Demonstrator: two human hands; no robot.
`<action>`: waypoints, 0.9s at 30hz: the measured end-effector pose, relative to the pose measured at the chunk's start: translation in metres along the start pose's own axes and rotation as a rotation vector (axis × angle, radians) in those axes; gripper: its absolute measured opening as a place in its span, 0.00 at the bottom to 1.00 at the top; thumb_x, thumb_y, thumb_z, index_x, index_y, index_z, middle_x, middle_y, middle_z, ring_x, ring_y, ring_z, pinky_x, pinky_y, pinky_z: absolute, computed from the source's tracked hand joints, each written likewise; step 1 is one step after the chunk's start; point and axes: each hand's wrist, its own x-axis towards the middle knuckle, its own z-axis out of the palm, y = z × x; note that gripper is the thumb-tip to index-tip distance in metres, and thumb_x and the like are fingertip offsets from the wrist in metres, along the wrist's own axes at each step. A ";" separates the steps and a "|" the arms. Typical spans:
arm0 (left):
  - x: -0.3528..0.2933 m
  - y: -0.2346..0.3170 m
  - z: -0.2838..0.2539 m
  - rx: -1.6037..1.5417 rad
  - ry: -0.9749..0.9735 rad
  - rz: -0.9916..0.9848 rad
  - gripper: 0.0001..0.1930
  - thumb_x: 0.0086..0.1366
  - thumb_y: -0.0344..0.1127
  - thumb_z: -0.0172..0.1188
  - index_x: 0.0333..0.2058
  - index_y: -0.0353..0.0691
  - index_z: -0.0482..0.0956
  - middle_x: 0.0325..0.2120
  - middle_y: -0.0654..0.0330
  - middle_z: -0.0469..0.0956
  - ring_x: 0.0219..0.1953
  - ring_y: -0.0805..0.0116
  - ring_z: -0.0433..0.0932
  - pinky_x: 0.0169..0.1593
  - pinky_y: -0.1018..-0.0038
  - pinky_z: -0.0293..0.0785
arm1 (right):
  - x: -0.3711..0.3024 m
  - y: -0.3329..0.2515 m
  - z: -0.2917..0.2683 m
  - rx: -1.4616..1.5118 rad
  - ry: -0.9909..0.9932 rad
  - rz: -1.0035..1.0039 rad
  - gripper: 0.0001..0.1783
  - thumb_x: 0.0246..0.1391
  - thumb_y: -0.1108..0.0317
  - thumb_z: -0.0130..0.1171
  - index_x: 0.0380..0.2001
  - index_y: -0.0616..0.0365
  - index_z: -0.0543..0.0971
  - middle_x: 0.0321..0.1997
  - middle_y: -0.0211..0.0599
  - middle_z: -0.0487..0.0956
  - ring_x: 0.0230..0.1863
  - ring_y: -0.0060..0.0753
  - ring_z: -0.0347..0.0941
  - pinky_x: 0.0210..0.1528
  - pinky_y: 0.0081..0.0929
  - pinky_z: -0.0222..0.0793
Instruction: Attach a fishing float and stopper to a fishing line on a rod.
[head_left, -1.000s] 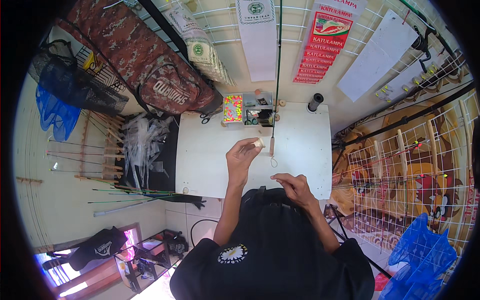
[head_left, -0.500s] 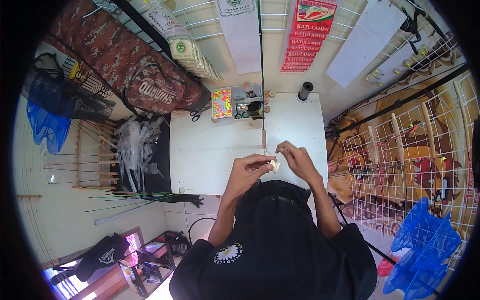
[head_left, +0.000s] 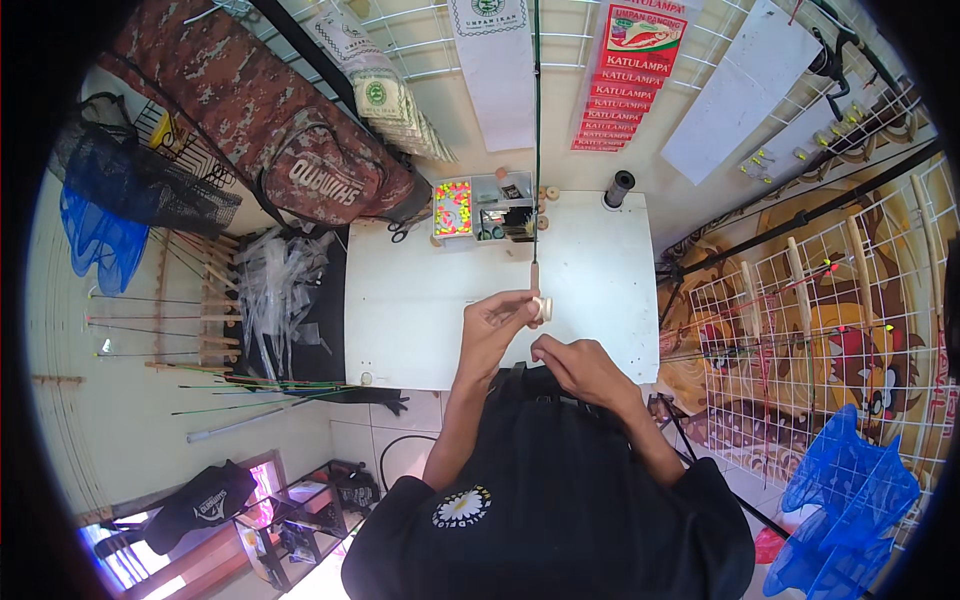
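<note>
Between the thumb and fingers of my left hand (head_left: pixel 486 328) is a small cream-coloured spool (head_left: pixel 544 310), held above the white table (head_left: pixel 420 330). My right hand (head_left: pixel 583 370) is closer to my body, its fingers curled into a pinch just below and right of the spool. What it grips, if anything, is too fine to make out. Just beyond the spool, a thin dark green fishing rod (head_left: pixel 537 150) points away from me, its light wooden handle (head_left: pixel 535 276) close to my left fingertips.
At the table's back stand an organizer box (head_left: pixel 488 242) with bright floats, several small wooden spools (head_left: pixel 552 193) and a dark cylinder (head_left: pixel 619 188). Scissors (head_left: pixel 399 231) lie left of the box. A camouflage rod bag (head_left: pixel 300 150) leans at the left; a wire rack (head_left: pixel 800 340) stands right.
My right hand has come down toward my body, away from beside the spool. My left hand, with the spool, has shifted slightly farther out. A thin loop visible between the hands before no longer shows.
</note>
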 end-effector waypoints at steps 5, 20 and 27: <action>-0.015 0.017 -0.004 0.233 -0.208 -0.119 0.12 0.59 0.28 0.65 0.41 0.27 0.81 0.31 0.55 0.82 0.32 0.73 0.78 0.38 0.77 0.75 | 0.007 0.015 -0.020 -0.064 0.113 0.091 0.05 0.60 0.67 0.51 0.36 0.55 0.73 0.18 0.48 0.74 0.23 0.55 0.73 0.27 0.46 0.66; -0.014 0.034 -0.009 0.120 -0.138 -0.063 0.13 0.58 0.27 0.66 0.42 0.28 0.81 0.32 0.55 0.81 0.33 0.73 0.78 0.40 0.78 0.75 | 0.014 0.007 -0.005 -0.002 -0.060 0.056 0.06 0.61 0.67 0.46 0.39 0.53 0.70 0.20 0.50 0.76 0.26 0.59 0.74 0.31 0.52 0.67; -0.009 0.028 -0.009 0.406 -0.169 0.054 0.14 0.57 0.29 0.67 0.42 0.30 0.82 0.34 0.54 0.82 0.38 0.68 0.81 0.44 0.74 0.77 | 0.045 -0.003 -0.053 -0.120 0.135 0.020 0.06 0.62 0.66 0.48 0.37 0.55 0.71 0.24 0.45 0.78 0.27 0.54 0.75 0.30 0.47 0.68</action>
